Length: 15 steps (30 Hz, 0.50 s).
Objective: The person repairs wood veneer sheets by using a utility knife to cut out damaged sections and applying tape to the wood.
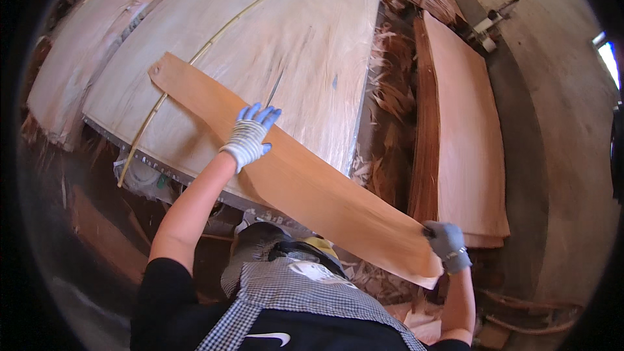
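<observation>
A long orange-brown sheet of wood veneer [312, 185] slants across the near edge of a large, pale sheet [312, 58] on a stack or table. My left hand [251, 131], in a striped glove with blue fingertips, lies on the veneer with fingers spread. In a grey glove, my right hand [446, 246] grips the veneer's near right end; a dark object shows at its fingers, too hidden to name. A thin bamboo stick [219, 34] lies lengthwise on the pale sheet and passes under the veneer's far left end.
To the right stands a stack of veneer sheets [468, 131]. Veneer scraps [387, 92] fill the gap between it and the pale sheet. Another pale stack [92, 53] lies at the left. More scraps [385, 282] are on the floor near my body.
</observation>
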Tool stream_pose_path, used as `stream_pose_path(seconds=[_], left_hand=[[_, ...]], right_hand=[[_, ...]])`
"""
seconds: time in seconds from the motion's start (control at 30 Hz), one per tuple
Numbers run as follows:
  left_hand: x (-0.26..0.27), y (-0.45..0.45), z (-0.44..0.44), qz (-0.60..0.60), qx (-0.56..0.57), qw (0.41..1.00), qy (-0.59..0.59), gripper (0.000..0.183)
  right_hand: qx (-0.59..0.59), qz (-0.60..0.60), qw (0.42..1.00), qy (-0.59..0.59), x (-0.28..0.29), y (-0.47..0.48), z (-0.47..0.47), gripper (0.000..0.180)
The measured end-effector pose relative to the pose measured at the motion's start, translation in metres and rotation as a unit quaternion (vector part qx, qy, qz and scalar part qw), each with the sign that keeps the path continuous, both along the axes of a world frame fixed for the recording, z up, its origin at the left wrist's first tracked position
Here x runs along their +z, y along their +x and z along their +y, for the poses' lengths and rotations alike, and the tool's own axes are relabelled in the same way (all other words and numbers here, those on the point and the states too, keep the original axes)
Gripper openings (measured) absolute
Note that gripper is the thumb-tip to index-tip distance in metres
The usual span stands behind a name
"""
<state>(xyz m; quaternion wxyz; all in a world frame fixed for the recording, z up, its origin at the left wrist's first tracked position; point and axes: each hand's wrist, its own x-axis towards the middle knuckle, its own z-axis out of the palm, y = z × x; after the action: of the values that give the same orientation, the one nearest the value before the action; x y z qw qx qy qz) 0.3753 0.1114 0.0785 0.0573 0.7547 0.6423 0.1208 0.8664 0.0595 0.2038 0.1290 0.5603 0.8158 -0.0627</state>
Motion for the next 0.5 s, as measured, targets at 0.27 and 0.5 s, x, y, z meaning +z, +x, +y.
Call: stream_pose_path(seconds=[0.27, 0.5], left_hand=[[-0.054, 0.105, 0.061, 0.108, -0.019, 0.970, -0.215, 0.023], [-0.017, 0.108, -0.013, 0.101, 0.127, 0.974, -0.161, 0.016]], right_hand=[[-0.058, -0.057, 0.992, 0.098, -0.047, 0.275, 0.060, 0.014], [-0.047, 0.076, 0.987, 0.133, -0.075, 0.329, 0.200, 0.014]])
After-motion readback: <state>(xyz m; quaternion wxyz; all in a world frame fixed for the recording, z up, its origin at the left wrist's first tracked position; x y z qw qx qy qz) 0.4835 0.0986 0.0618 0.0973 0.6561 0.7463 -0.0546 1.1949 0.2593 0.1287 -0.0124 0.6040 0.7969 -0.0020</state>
